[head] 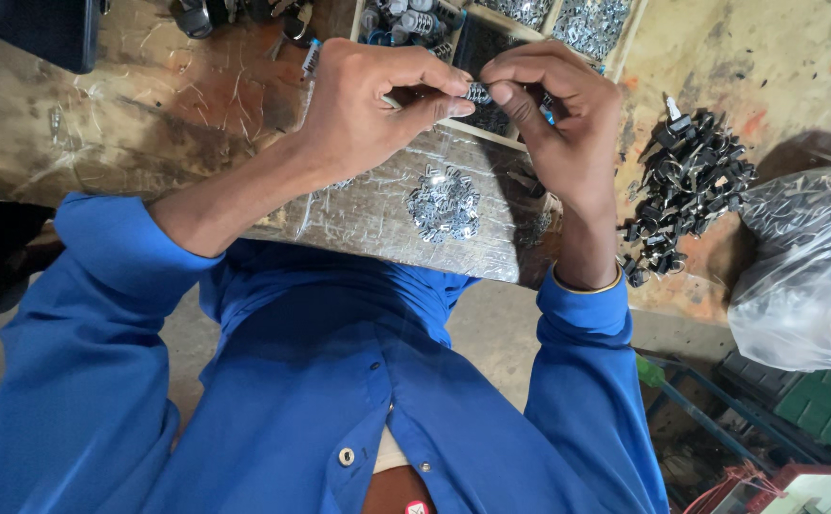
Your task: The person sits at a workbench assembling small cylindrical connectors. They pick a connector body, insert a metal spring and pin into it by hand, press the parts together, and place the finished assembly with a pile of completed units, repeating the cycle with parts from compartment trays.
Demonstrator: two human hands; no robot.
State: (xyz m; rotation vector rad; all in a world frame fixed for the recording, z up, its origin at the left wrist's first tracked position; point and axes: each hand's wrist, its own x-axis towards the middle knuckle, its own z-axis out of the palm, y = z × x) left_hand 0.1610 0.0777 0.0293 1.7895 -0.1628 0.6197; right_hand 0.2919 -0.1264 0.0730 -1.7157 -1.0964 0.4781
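Ideally, left hand (363, 105) & right hand (553, 119), both pinched on the small ribbed silver metal part (477, 92) above the foil-wrapped board (377, 214), grip firmly w/ fingertips, keeping it aligned.

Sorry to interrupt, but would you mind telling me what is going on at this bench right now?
A person in a blue shirt is working at a worn bench. The left hand and right hand meet above it, pinching one small metal part between their fingertips. Below them, a small pile of silvery metal pieces lies on a foil-wrapped board. A heap of dark parts sits to the right, beside a clear plastic bag. A divided tray of more pieces stands behind.
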